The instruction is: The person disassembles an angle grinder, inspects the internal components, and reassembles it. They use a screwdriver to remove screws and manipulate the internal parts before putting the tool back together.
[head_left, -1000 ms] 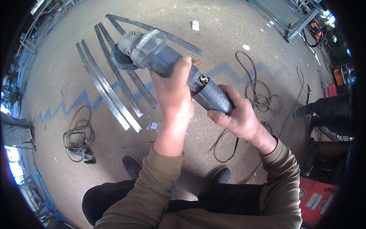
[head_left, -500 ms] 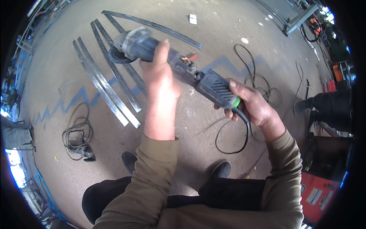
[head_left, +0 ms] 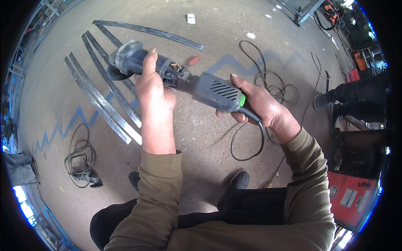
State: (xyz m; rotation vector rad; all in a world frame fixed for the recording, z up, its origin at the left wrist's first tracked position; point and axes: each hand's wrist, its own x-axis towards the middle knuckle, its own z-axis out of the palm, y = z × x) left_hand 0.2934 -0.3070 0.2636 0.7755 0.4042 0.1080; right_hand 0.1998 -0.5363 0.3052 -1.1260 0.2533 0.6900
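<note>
An angle grinder [head_left: 135,57] with a dark body and grey metal head is held above the floor, disc end to the left. My left hand [head_left: 155,90] is closed around its front body, thumb along the top. Bare wires and inner parts [head_left: 173,72] show in the open middle section. On the right, the black slotted rear housing [head_left: 217,92] has a green ring at its end. My right hand [head_left: 270,108] grips this housing, thumb on top and fingers underneath. A black power cord [head_left: 256,152] hangs in a loop from that end.
Several flat metal strips [head_left: 100,100] lie on the floor at left. A red-handled tool [head_left: 194,60] rests beyond the grinder. Another grinder with coiled cord [head_left: 86,175] lies lower left. A red machine [head_left: 347,198] stands at right, near another person's legs [head_left: 360,98].
The view has shifted, and the floor strips appear farther left. Both hands have brought the grinder left in the picture and tilted it slightly more level. Both grips stay closed.
</note>
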